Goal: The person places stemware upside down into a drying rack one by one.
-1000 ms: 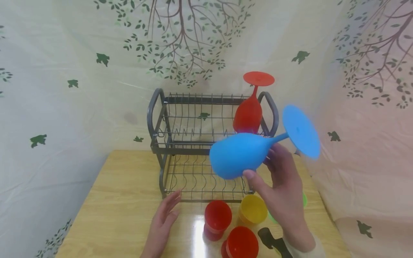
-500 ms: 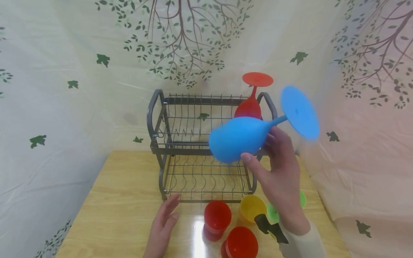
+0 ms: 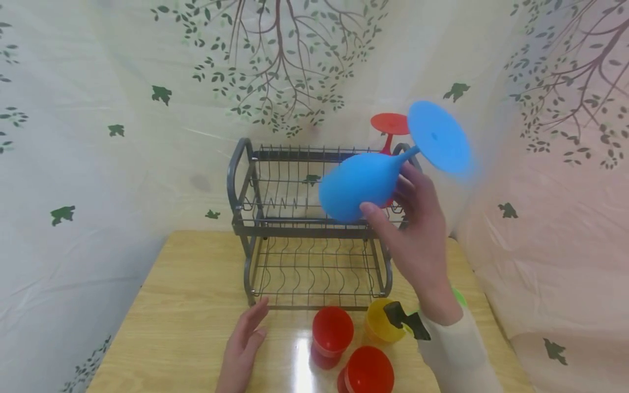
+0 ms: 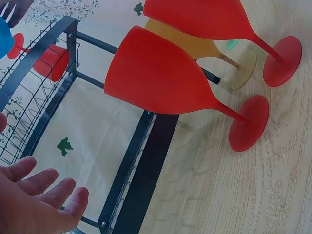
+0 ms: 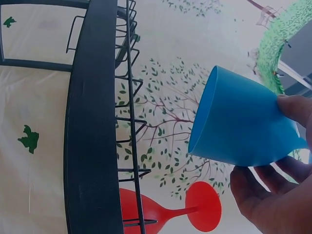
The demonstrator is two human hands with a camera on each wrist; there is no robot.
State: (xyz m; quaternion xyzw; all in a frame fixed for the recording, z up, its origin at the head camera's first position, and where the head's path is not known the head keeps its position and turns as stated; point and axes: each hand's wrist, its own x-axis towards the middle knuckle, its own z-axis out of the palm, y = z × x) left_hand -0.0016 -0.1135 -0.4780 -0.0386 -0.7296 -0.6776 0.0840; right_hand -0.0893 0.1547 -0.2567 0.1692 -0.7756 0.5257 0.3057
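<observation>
A blue wine glass [image 3: 361, 183] is held by my right hand [image 3: 417, 229], thumb and fingers pinching its bowl near the stem. It is tilted, with its base up to the right and its mouth down to the left, in front of the rack's upper tier. Behind it a red wine glass [image 5: 204, 207] stands upside down on the upper right of the dark dish rack [image 3: 304, 232]. My left hand [image 3: 242, 346] hovers or rests by the table, fingers loosely extended, holding nothing. To its right are two upright red wine glasses [image 3: 332, 330] [image 4: 156, 73].
A yellow wine glass [image 3: 380, 322] stands behind the red ones, partly covered by a dark strap end [image 3: 405, 321] at my right wrist. Green glass parts [image 3: 460, 297] show beside my right sleeve. The rack's lower tier [image 3: 314, 273] reaches toward the glasses on the wooden table [image 3: 182, 305].
My right hand has raised the blue wine glass from low in front of the rack to the height of its upper tier, slightly leftward. My left hand has barely shifted.
</observation>
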